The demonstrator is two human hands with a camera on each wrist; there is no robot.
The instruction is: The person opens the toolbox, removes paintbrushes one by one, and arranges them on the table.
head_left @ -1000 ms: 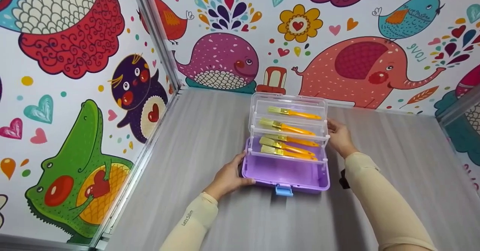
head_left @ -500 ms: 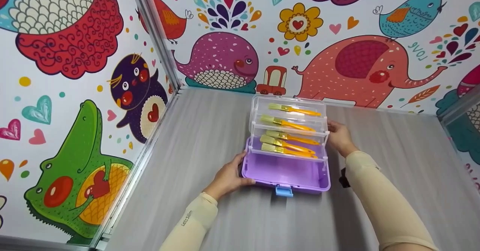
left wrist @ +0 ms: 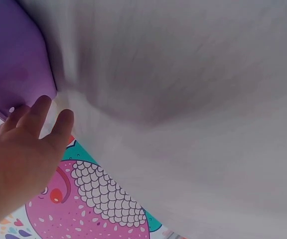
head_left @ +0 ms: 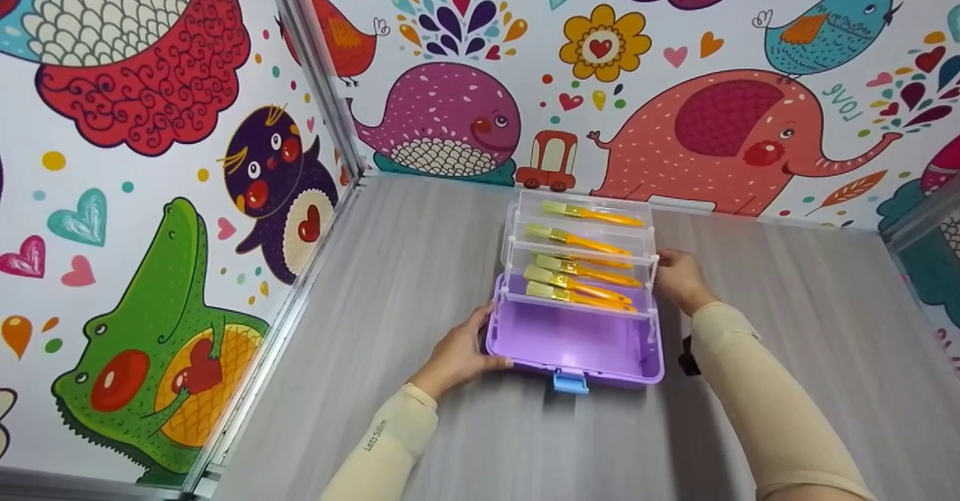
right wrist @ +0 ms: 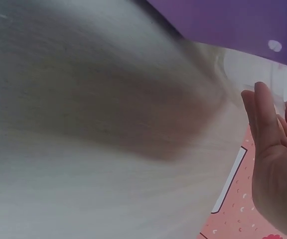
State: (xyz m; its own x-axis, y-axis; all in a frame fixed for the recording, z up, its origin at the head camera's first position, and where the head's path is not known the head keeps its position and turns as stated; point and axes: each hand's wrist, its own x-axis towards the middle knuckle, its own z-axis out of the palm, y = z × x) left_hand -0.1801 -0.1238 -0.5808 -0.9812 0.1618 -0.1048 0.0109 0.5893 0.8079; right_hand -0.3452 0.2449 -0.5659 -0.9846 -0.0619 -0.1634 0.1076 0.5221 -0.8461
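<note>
A purple storage box [head_left: 574,336] with a blue latch [head_left: 571,382] sits open on the table. Its clear tiered trays [head_left: 581,259] fan out toward the back, with the clear lid [head_left: 510,223] behind them. Several paintbrushes [head_left: 581,274] with orange handles and pale bristles lie in the trays. My left hand [head_left: 457,355] grips the box's front left corner, thumb at the front rim, fingers along the side wall. My right hand [head_left: 681,280] pinches the lid's right edge; in the right wrist view its thumb and fingers lie either side of clear plastic.
Grey wood-grain table [head_left: 405,261] surrounds the box. A small black object [head_left: 688,357] lies right of the box, beside the right sleeve. Cartoon-printed panels [head_left: 442,118] stand at the back and left, joined by a metal frame post [head_left: 319,73].
The lid has tipped farther back and lower, and the trays with the brushes have shifted slightly back. My right hand has moved down a little with the lid; my left hand stays at the corner.
</note>
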